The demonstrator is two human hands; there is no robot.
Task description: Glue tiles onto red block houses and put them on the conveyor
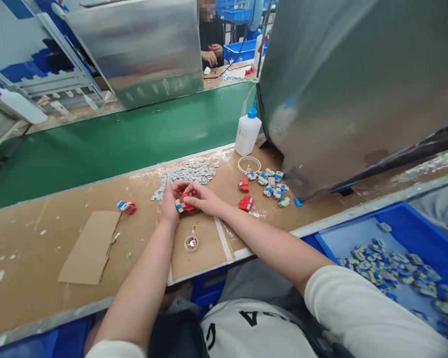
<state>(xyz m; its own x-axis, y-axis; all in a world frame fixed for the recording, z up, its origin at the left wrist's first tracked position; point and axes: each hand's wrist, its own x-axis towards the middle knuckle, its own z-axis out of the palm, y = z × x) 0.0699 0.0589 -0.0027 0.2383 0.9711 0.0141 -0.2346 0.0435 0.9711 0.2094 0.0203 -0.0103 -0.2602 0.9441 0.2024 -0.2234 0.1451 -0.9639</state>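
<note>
Over the cardboard-covered table, my left hand and my right hand meet around a small red plastic toy piece with blue, yellow and white patches. My left fingers wrap its far side, while my right thumb and fingers press on it from the right. Part of the piece is hidden by the fingers. Just beyond the hands lies a heap of small flat grey pieces. Nearer to me stands a little round cup holding liquid and a thin stick.
A similar toy piece and a cardboard sheet lie left. Right are red parts, grey-blue-yellow parts, a tape ring and a squeeze bottle. A blue bin holds more parts. Another person sits across.
</note>
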